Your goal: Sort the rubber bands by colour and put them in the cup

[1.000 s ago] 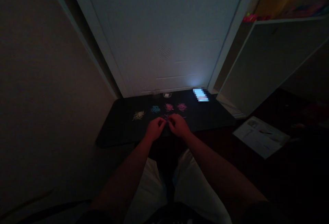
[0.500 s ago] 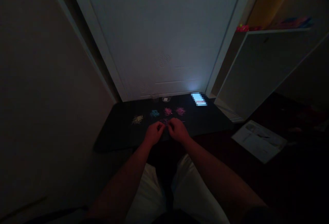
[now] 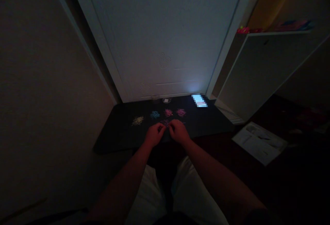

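In a dim room my left hand [image 3: 154,135] and my right hand [image 3: 178,131] meet over a black mat [image 3: 116,132] on the floor. Both have their fingers curled into a pinch over a small purplish heap [image 3: 166,123] between them; what they pinch is too small to make out. Beyond them lie small heaps of thin bits in a row: a yellowish heap [image 3: 138,120], a blue heap [image 3: 155,114], a pink heap [image 3: 168,112] and a magenta heap [image 3: 181,111].
A lit phone [image 3: 199,100] lies at the mat's far right corner. Two small clear dishes [image 3: 166,100] stand by the white door [image 3: 165,35]. A white cabinet [image 3: 265,63] is at the right, a paper sheet [image 3: 259,142] lies on the floor before it.
The view has tilted slightly, so everything sits a little lower in the picture. My hands stay together over the mat, fingers working in small movements.
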`<state>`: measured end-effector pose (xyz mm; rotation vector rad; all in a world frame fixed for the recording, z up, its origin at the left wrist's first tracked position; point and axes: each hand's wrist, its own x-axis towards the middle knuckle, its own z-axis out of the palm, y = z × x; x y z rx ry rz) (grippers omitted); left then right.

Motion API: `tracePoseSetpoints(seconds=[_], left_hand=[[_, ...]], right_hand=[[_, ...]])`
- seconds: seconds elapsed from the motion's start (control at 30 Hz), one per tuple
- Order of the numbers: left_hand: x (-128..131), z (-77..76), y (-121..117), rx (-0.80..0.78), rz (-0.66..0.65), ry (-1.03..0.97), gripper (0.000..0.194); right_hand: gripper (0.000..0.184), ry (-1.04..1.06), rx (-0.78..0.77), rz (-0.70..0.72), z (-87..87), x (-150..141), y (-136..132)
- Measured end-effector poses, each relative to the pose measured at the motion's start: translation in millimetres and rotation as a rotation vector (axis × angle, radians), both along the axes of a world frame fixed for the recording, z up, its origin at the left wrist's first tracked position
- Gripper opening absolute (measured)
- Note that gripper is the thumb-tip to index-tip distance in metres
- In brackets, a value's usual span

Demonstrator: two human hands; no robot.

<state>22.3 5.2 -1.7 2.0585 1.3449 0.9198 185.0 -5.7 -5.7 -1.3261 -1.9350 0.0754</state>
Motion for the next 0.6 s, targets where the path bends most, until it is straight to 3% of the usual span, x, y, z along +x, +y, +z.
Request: tracePoseSetpoints(seconds=[0.6], left_hand=[[1.4, -2.6, 1.2, 0.019, 0.017, -0.021, 0.02]], right_hand=[[0.01, -0.045, -0.07, -0.035, 4.0, -1.6, -1.2]])
